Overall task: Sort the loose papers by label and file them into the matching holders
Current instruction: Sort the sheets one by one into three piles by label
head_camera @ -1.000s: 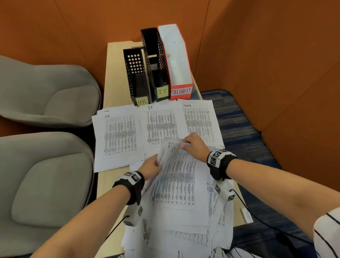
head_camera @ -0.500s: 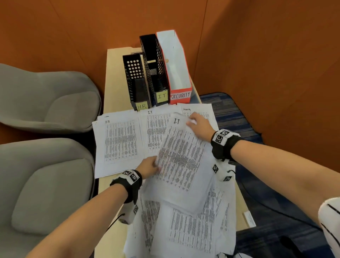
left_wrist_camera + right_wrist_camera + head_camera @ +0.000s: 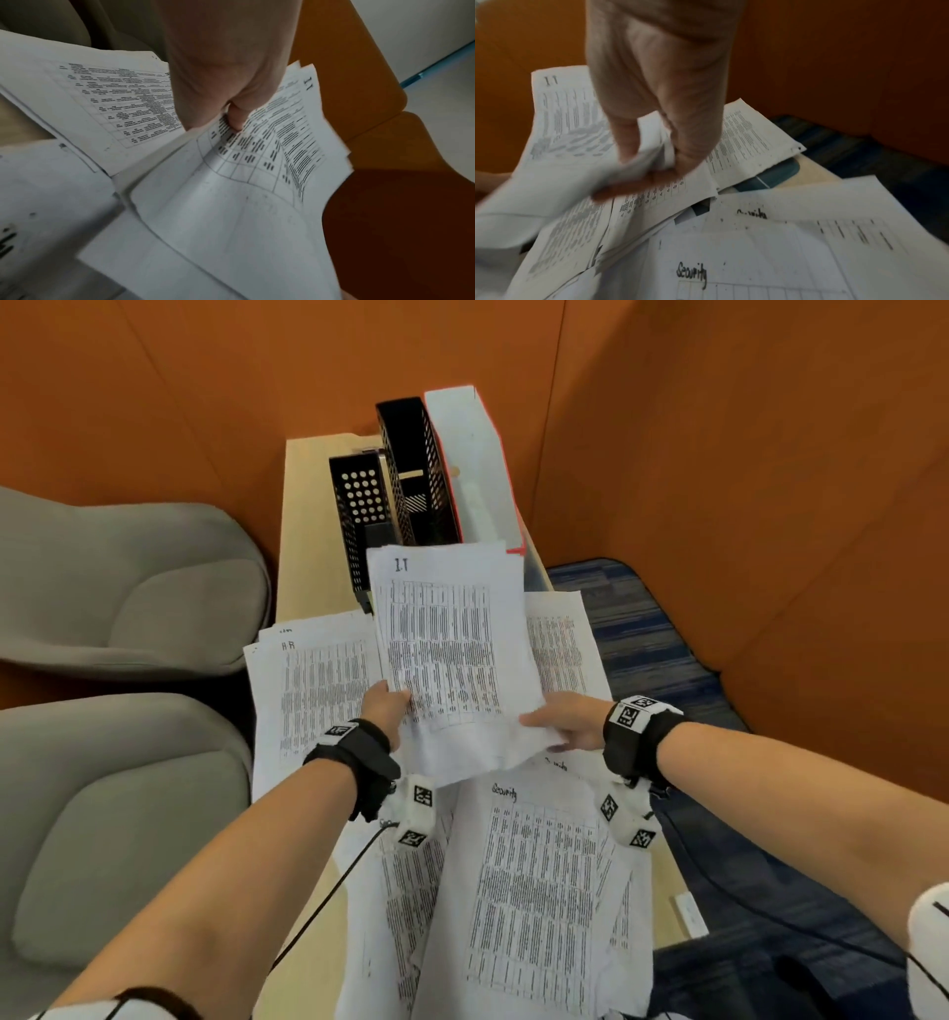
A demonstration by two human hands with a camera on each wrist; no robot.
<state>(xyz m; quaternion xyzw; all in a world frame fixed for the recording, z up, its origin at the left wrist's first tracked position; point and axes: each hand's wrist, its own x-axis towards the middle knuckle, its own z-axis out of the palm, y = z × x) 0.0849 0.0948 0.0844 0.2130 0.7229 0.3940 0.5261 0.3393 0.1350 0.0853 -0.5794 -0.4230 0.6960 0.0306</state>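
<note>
A sheaf of papers marked IT (image 3: 452, 649) is held up between both hands, its top edge covering the fronts of the holders. My left hand (image 3: 390, 706) pinches its lower left edge, thumb on top (image 3: 235, 119). My right hand (image 3: 549, 724) pinches the lower right corner (image 3: 652, 168). Behind stand the short black holder (image 3: 359, 516), the taller black holder (image 3: 416, 469) and the white and red holder (image 3: 477, 464); their labels are hidden. An HR pile (image 3: 318, 690) lies to the left, another pile (image 3: 562, 644) to the right. The loose heap nearest me has a Security sheet (image 3: 534, 880) on top.
The narrow wooden table (image 3: 308, 531) stands in a corner of orange walls (image 3: 719, 480). Two grey armchairs (image 3: 128, 588) (image 3: 118, 839) sit close on the left. Blue carpet (image 3: 647, 634) lies to the right. A small white tag (image 3: 690, 914) hangs at the table's right edge.
The IT sheaf has come up off the loose heap and moved forward towards the holders. My right hand slid from its top edge to its lower right corner, uncovering a Security sheet.
</note>
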